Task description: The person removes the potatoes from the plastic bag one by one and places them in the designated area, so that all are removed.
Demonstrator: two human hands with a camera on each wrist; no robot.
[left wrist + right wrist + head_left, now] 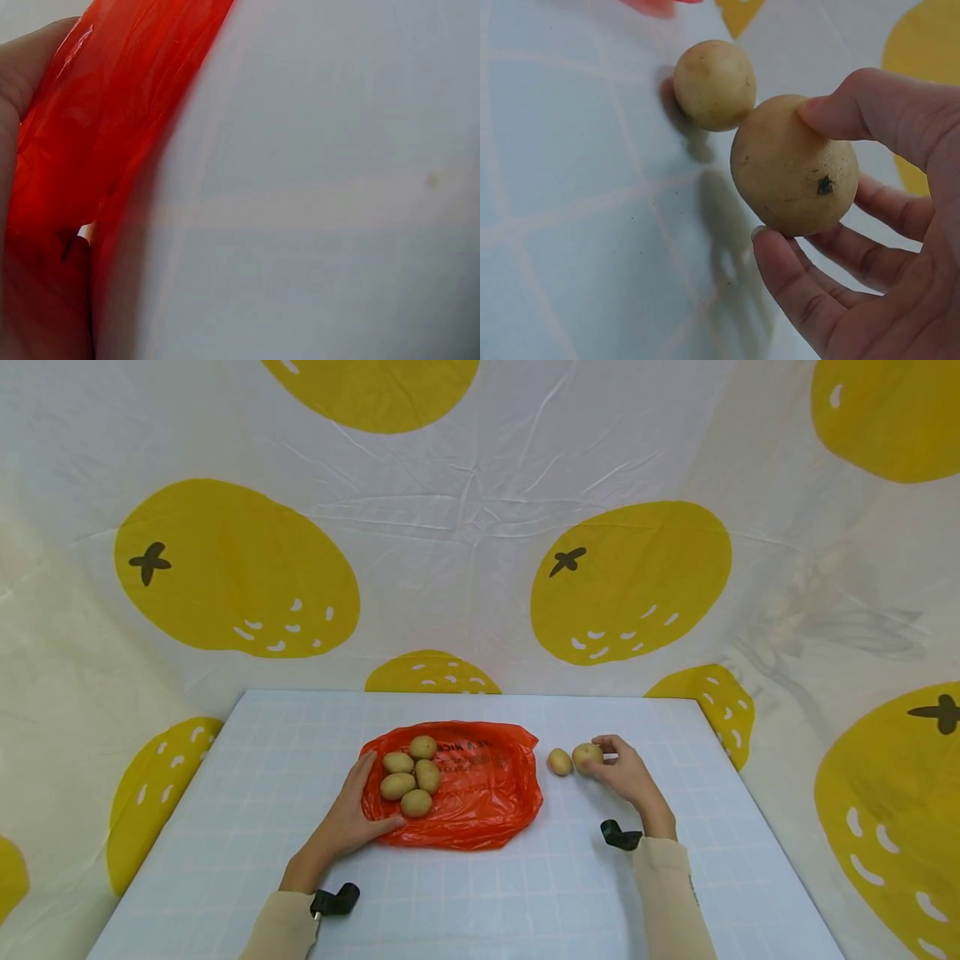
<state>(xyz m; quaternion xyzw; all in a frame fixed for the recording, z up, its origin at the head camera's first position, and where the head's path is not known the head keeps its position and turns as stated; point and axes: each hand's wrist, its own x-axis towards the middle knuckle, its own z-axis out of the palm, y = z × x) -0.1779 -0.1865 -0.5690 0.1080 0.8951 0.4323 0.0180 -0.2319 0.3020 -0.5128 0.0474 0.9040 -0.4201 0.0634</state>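
On the table lies a red plastic bag with dark print, spread out and crumpled. Several potatoes are grouped on its left part. My left hand holds the bag's left side, thumb along the near edge and fingers up the far side; in the left wrist view red plastic passes between thumb and fingers. Right of the bag, my right hand grips a potato between thumb and fingertips; it has a dark spot. Another potato sits on the table just left of the held one.
The table has a pale checked cover. A white cloth with large yellow fruit prints hangs behind it and along both sides. A black wrist mount is on the left wrist, another on the right.
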